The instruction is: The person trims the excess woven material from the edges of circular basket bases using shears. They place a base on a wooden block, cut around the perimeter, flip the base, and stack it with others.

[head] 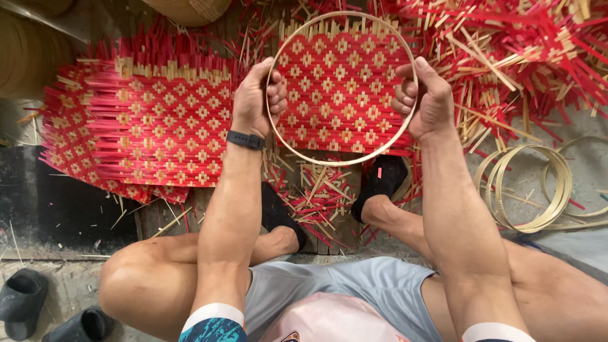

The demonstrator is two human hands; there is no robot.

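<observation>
Both the left hand and right hand grip a bare bamboo hoop above an unattached red woven mat, more mats stacked beside the left hand.

A grey concrete floor is seen, strewn with red and tan strips. Woven red mats are laid flat on it, bamboo rings piled at right, dark sandals bottom left.

one held hoop, two sandals
</observation>
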